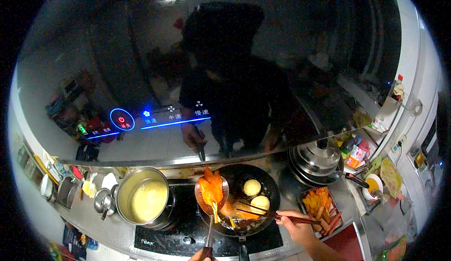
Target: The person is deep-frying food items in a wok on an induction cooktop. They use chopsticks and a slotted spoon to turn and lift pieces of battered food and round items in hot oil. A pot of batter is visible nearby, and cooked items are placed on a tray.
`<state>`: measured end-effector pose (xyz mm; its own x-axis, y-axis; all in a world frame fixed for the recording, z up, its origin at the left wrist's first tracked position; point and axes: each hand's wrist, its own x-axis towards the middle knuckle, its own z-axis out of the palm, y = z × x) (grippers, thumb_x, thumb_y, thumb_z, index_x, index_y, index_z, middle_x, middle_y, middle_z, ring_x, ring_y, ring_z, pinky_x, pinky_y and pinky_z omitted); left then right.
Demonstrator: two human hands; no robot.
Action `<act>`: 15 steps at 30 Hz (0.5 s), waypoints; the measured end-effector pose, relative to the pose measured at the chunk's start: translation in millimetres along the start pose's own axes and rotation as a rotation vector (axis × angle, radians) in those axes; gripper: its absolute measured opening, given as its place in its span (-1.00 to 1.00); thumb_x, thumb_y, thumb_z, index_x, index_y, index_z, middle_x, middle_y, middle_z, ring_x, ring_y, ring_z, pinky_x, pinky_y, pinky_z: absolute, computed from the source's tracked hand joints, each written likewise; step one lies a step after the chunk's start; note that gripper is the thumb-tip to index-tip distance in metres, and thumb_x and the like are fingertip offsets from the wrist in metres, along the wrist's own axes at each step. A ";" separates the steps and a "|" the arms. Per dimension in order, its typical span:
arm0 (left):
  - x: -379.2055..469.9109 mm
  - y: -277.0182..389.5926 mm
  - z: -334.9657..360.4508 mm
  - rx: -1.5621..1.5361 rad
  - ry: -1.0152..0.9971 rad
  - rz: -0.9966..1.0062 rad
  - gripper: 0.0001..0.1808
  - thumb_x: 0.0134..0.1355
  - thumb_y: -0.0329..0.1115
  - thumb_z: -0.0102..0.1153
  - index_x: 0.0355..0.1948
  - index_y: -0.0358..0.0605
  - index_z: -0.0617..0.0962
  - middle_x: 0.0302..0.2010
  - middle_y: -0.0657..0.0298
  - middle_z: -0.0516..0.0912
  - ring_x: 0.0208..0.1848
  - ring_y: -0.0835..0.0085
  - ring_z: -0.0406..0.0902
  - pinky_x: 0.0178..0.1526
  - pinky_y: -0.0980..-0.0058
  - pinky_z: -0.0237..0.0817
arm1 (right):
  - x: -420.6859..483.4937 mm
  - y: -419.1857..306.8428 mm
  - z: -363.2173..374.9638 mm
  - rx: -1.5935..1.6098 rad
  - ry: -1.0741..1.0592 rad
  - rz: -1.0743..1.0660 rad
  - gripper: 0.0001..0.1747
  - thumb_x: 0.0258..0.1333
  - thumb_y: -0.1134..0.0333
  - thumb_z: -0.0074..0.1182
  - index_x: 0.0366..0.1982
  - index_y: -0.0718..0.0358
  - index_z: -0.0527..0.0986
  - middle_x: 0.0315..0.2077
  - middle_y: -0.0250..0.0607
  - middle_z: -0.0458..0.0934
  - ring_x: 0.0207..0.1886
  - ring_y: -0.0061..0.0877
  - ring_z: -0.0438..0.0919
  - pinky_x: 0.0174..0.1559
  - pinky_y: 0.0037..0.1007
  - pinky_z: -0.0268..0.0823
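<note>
My left hand [201, 256], at the bottom edge, grips the dark handle of a perforated metal skimmer [225, 187]. On the skimmer lies an orange battered, fried piece [210, 188] with a pale stick-like end. My right hand [294, 225] holds dark chopsticks [264, 213], their tips over the black frying pan [271, 190]. In the pan are two round pale yellow pieces, the upper one [252, 187] apart from the lower one [260, 203], and an orange piece [239, 212] under the chopsticks. The skimmer overlaps the pan's left side.
A steel pot [119, 204] of yellowish liquid stands left on the black cooktop [158, 241]. Behind right is a lidded steel pot [319, 158]. A tray [340, 227] of fried food sits right, near a white bowl [373, 187]. A glossy range hood [225, 67] overhangs the stove.
</note>
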<state>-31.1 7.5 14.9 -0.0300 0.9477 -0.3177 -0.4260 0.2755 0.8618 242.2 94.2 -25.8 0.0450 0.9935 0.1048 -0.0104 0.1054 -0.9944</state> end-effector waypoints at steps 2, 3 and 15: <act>-2.0 0.8 0.3 0.027 0.019 -0.009 -0.71 0.15 -0.39 -0.01 -0.10 -0.25 0.41 -0.47 0.24 0.51 -0.71 0.69 0.28 -0.72 0.76 0.08 | -3.6 2.2 -0.1 0.000 -0.073 -0.039 -0.78 0.10 0.47 -0.11 -0.24 0.47 0.43 -0.31 -0.07 0.50 -0.27 -0.47 0.52 -0.20 -0.51 0.44; -3.0 1.7 0.6 0.041 0.029 -0.013 -0.70 0.15 -0.39 -0.01 -0.09 -0.25 0.41 -0.46 0.23 0.52 -0.72 0.69 0.28 -0.72 0.76 0.08 | -4.6 5.1 1.5 0.007 -0.088 -0.047 -0.78 0.10 0.47 -0.11 -0.24 0.46 0.43 -0.30 -0.06 0.49 -0.27 -0.47 0.52 -0.20 -0.51 0.44; -9.2 3.3 0.8 0.057 0.045 -0.021 -0.72 0.17 -0.40 -0.05 -0.10 -0.25 0.42 -0.46 0.25 0.51 -0.72 0.71 0.27 -0.73 0.78 0.07 | 30.6 65.7 22.2 -0.088 -0.054 -0.095 -0.81 0.08 0.46 -0.08 -0.28 0.42 0.43 -0.41 -0.20 0.53 -0.34 -0.56 0.53 -0.27 -0.56 0.39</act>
<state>-31.5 -0.2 20.9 -0.0629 0.9336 -0.3528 -0.3747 0.3056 0.8753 220.7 132.5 -87.6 -0.0126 0.9803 0.1971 0.0789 0.1974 -0.9771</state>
